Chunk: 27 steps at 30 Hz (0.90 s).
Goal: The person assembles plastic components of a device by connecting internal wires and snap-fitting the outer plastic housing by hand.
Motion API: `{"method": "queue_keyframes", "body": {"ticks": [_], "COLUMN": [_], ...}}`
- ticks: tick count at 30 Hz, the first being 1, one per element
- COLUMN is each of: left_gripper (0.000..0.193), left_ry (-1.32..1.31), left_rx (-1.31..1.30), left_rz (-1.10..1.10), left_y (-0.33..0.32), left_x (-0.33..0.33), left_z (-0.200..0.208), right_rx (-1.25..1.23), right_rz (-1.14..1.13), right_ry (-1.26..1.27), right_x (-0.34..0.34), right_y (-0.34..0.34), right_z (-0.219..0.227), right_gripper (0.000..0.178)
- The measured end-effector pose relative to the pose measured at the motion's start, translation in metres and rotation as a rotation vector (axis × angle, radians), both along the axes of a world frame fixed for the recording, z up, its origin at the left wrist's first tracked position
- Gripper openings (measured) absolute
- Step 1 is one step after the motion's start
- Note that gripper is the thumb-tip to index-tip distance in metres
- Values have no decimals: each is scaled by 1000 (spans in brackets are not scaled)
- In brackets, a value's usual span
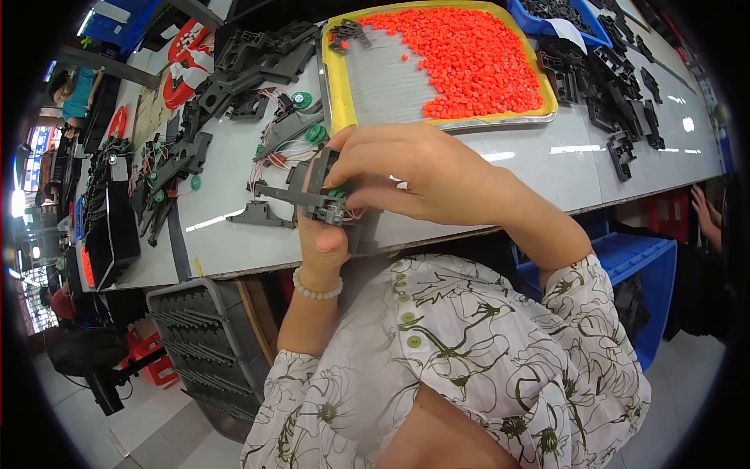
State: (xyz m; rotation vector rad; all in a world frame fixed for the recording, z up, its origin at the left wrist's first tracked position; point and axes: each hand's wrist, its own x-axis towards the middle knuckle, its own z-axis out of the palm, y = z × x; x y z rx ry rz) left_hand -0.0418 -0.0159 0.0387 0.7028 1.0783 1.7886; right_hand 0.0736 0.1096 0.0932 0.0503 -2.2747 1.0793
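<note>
Both hands clench one dark plastic part (312,195) at frame centre: left hand (322,242) beneath, right hand (422,173) over it. A slip could likely strain its thin wires (358,212).

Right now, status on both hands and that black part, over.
Left hand under the black plastic part, holding it. Right hand gripping it from above. Yellow tray of orange caps beyond, not in the way.

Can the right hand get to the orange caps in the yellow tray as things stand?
Probably yes. The right hand sits just in front of the yellow tray, and nothing stands between it and the orange caps. But it is gripping the dark plastic part together with the left hand.
</note>
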Motion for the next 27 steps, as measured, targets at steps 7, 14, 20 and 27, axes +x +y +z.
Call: {"method": "queue_keyframes", "body": {"ticks": [7,14,20,27], "left_gripper": [116,117,112,113], "left_ry": [-10,101,-44,-89], "left_rx": [17,-22,40,11], "left_rz": [-56,-73,-64,-67], "left_y": [1,3,-2,-1], "left_x": [-3,-2,-8,-6], "left_z": [0,1,-13,-9], "right_rx": [-104,-236,-249,-55], "right_rz": [-27,50,-7,-158], "right_ry": [-60,-7,-43,84], "right_x": [1,1,-1,-2], "right_y": [-1,-1,-2,-5], "right_z": [-1,-3,-7,-13], "right_gripper": [21,17,15,20]}}
